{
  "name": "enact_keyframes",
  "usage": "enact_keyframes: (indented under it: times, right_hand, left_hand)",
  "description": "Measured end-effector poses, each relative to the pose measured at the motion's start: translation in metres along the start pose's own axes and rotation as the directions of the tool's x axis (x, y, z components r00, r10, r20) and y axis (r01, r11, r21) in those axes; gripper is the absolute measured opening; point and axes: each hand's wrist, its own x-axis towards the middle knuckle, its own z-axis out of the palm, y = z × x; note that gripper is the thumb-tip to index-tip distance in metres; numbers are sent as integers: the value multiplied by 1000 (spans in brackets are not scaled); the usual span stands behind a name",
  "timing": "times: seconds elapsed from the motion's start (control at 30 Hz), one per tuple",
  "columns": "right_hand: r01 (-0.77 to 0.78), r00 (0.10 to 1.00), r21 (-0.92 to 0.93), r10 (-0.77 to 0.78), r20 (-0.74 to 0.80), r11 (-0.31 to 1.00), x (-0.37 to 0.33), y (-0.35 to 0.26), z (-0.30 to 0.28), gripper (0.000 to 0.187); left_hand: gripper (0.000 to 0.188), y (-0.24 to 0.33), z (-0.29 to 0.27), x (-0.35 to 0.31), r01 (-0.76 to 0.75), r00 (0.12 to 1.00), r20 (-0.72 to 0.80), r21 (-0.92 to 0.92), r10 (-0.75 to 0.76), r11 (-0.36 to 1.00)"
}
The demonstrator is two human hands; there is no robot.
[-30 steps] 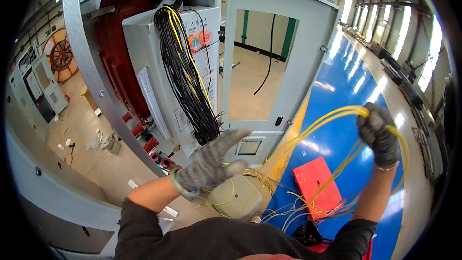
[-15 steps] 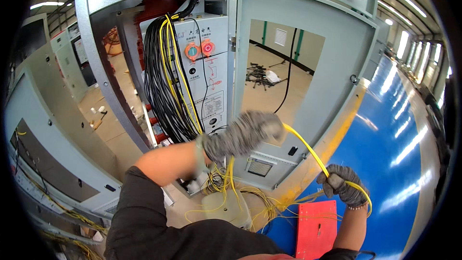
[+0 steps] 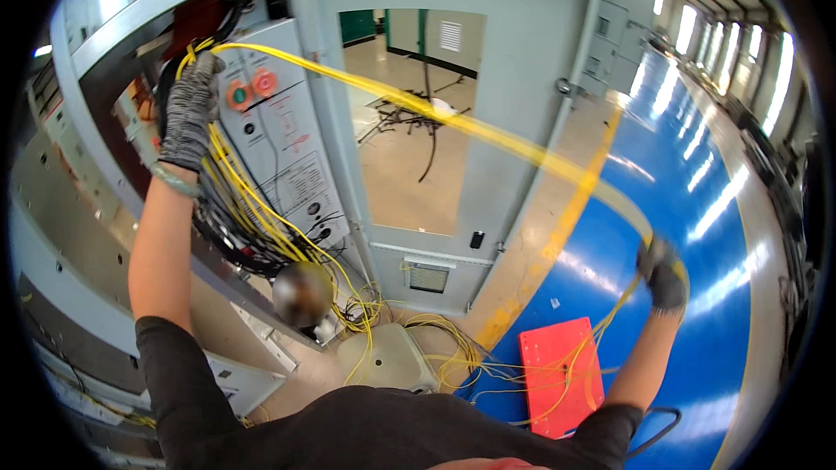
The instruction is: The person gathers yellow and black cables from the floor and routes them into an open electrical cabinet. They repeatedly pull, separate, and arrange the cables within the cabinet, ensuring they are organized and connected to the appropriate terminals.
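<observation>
Bundle of thin yellow wires stretched between gloved left hand, clamped far left, and gloved right hand, clamped near right.

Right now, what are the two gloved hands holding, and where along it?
Both grip one bundle of yellow wires. The left hand holds it up at the cabinet's wire harness; the right hand holds it farther along, out over the blue floor.

Red board, wires on floor
</observation>
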Motion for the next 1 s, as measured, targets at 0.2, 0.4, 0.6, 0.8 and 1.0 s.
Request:
enact_keyframes:
  times: [0.2, 0.4, 0.6, 0.8, 1.0]
  right_hand:
    - [212, 975, 915, -15, -220, 344, 178, -34, -94, 33]
    - [175, 970, 884, 76, -229, 435, 311, -112, -109, 20]
    - [241, 965, 926, 26, -260, 290, 345, -113, -106, 18]
    - [109, 975, 887, 125, -183, 449, 361, -112, -62, 16]
    - [-131, 976, 792, 220, -4, 596, 386, -70, 34, 17]
  left_hand:
    - [34, 68, 76, 38, -371, 920, 92, -114, 382, 922]
    - [31, 131, 142, 49, -424, 892, -74, 208, 447, 881]
    - [39, 145, 153, 70, -313, 929, -196, 32, 314, 949]
    - [36, 108, 144, 88, -410, 883, -134, 246, 450, 878]
    - [42, 37, 161, 92, -170, 969, -118, 321, 217, 932]
